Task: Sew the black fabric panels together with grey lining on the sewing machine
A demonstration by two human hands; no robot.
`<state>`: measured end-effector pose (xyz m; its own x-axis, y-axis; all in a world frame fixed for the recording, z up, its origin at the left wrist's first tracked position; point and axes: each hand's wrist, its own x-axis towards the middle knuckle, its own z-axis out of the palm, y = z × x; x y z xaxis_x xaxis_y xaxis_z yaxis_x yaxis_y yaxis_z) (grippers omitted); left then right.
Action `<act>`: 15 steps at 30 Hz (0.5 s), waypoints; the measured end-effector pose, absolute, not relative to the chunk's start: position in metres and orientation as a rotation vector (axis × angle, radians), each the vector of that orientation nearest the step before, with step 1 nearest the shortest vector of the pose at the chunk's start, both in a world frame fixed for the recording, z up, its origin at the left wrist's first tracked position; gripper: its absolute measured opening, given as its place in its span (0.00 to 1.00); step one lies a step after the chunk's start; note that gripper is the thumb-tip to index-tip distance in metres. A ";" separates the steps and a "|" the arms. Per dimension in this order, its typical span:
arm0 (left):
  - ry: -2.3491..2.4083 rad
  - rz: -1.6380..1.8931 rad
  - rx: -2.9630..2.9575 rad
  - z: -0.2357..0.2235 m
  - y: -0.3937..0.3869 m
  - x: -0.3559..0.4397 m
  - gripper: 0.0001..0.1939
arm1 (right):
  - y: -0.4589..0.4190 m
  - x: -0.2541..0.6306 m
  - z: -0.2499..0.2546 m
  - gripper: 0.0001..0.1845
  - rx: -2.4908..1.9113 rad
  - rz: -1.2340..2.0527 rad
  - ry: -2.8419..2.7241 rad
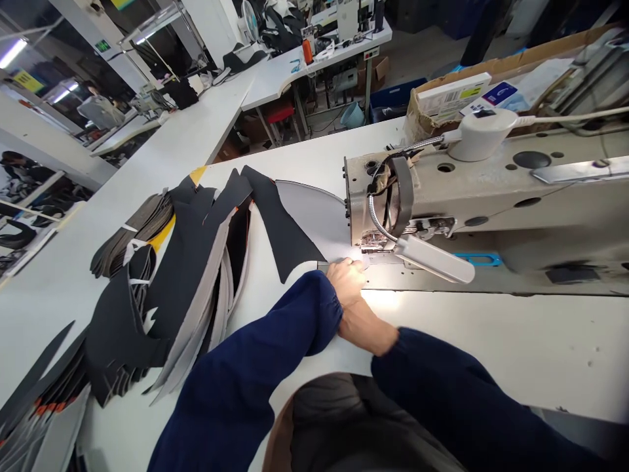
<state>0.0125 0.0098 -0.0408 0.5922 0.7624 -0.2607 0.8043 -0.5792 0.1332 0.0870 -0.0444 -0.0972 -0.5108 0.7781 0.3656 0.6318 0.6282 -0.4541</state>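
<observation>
My left hand (346, 278) is right at the needle area of the sewing machine (407, 190), its fingers bent and pressed together on the edge of a grey and black fabric piece (312, 210). This piece spreads flat on the table to the left of the machine head. My right hand (362, 322) lies close against my left wrist, and its fingers are hidden behind the left hand and sleeve. A small lamp (435, 259) on the machine lights the spot under the needle.
Stacks of dark cut pieces (181, 255) with grey edges lie on the white table (275, 334) to my left. A tied bundle (135, 229) sits beyond them. Behind the machine stands a cardboard box (422, 118) with packets. Other sewing tables (265, 78) fill the background.
</observation>
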 end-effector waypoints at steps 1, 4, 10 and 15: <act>1.289 -0.245 2.616 -0.039 0.009 0.011 0.09 | -0.054 0.102 -0.094 0.11 -1.014 0.344 -2.359; 1.321 -0.197 2.699 -0.043 0.002 0.009 0.12 | -0.066 0.144 -0.083 0.11 -0.858 0.202 -2.390; 1.423 0.069 2.622 -0.065 -0.002 -0.004 0.22 | -0.034 0.184 -0.082 0.10 -1.127 -0.070 -2.275; 1.439 0.143 2.631 -0.072 -0.001 -0.013 0.25 | -0.028 0.186 -0.091 0.10 -1.147 -0.100 -2.314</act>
<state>-0.0133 -0.0011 -0.0718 0.5383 0.8426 0.0163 0.8293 -0.5331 0.1674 0.1856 -0.0285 -0.0911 -0.4849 0.7141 0.5049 0.7551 0.6331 -0.1702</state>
